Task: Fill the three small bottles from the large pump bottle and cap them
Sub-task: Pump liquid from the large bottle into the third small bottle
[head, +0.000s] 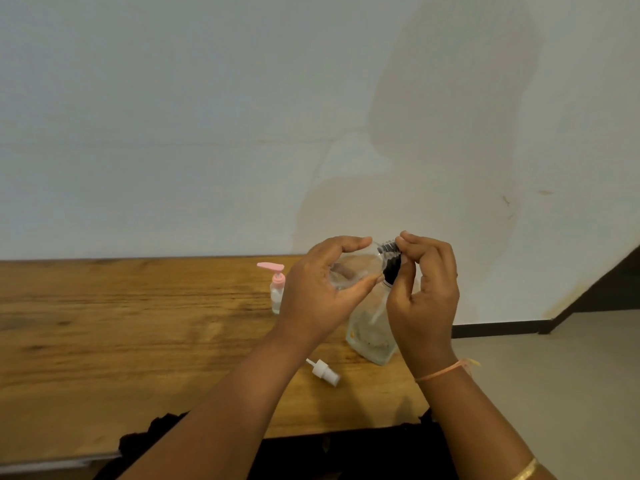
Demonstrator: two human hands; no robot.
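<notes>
Left grip (pixel 322 289): clear bottle (pixel 353 268) | right grip (pixel 424 289): black cap (pixel 391 263)

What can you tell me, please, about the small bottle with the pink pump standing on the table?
The small pink-pump bottle stands upright on the wooden table, near its far edge by the wall. Its body looks like clear plastic with pale contents; the level is unclear. A pink collar and long pink spout, pointing left, sit on top. Nothing grips it; the left hand partly overlaps it in view.

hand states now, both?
Left hand: closed around a small clear bottle.
Right hand: fingertips pinching the bottle's black cap.
</notes>
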